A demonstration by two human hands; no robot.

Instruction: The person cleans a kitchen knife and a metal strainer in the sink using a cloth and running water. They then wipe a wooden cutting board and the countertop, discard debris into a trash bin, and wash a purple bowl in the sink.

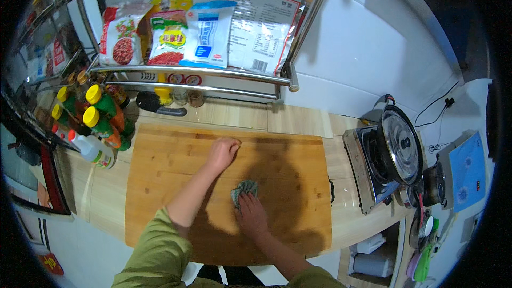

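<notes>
A large wooden cutting board (168, 192) lies on the counter before me. My left hand (224, 154) is curled into a loose fist over its upper middle; I see nothing in it. Near the board's centre, the fingers of my right hand (253, 214) press on a crumpled grey-green cloth (245, 187). Part of the cloth is hidden beneath those fingers. A dark shadow falls across the board's right half.
Bottles with yellow caps (105, 122) and a white bottle (94, 152) stand to the left. Behind the board lies a black-handled cleaver (154, 103). On the right, a lidded wok (400, 144) sits on a gas stove (362, 172). A metal rack (192, 73) overhead holds food packets.
</notes>
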